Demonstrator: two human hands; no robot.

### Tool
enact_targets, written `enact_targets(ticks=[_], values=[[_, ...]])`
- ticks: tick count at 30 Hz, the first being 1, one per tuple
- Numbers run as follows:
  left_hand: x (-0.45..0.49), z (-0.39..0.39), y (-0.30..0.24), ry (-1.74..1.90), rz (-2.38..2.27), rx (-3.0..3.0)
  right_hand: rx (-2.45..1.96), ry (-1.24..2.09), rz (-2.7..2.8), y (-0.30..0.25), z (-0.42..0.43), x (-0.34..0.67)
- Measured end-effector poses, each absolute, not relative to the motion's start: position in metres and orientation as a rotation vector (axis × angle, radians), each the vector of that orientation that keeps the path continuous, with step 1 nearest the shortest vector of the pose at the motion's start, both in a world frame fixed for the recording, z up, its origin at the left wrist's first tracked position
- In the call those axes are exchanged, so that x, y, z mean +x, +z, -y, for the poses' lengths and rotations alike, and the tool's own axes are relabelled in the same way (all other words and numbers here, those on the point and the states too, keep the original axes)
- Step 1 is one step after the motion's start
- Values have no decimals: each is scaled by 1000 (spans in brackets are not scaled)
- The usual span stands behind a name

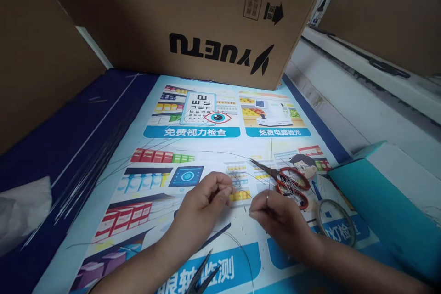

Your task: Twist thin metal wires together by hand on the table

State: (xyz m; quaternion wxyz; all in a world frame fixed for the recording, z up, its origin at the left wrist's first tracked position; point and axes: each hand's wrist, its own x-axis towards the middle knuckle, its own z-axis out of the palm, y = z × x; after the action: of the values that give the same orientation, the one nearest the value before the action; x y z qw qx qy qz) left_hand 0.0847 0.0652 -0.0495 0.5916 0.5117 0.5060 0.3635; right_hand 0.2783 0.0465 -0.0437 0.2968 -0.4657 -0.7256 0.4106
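My left hand (210,200) is closed in a pinch, with a thin wire (237,183) looping out at its fingertips. Just to the right, my right hand (280,218) also pinches thin wire, and one strand rises upright from its fingers. A tiny pale dot shows at that strand's base; I cannot make out what it is. Behind my right hand lie scissors (292,180) with red handles, and a tangle of short wire pieces rests over the handles. Dark-tipped pliers (205,275) point up from the bottom edge, their jaws apart, beside my left forearm.
A large cardboard box (138,23) walls off the back. To the right stand a teal box (386,202) and a ring-shaped coil (319,220). Long straight wires (89,174) and a whitish bag (24,213) lie left. A printed poster (193,144) covers the table.
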Motion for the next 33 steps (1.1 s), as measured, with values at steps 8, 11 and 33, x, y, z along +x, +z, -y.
enact_targets(ticks=[8, 11, 33], values=[[87, -62, -48, 1064, -794, 855, -1203, 986, 2021, -51, -52, 271], [89, -62, -49, 1074, -734, 830, -1189, 993, 2036, -52, -52, 270], [96, -56, -53, 1110, -785, 883, -1189, 995, 2047, -53, -51, 271]])
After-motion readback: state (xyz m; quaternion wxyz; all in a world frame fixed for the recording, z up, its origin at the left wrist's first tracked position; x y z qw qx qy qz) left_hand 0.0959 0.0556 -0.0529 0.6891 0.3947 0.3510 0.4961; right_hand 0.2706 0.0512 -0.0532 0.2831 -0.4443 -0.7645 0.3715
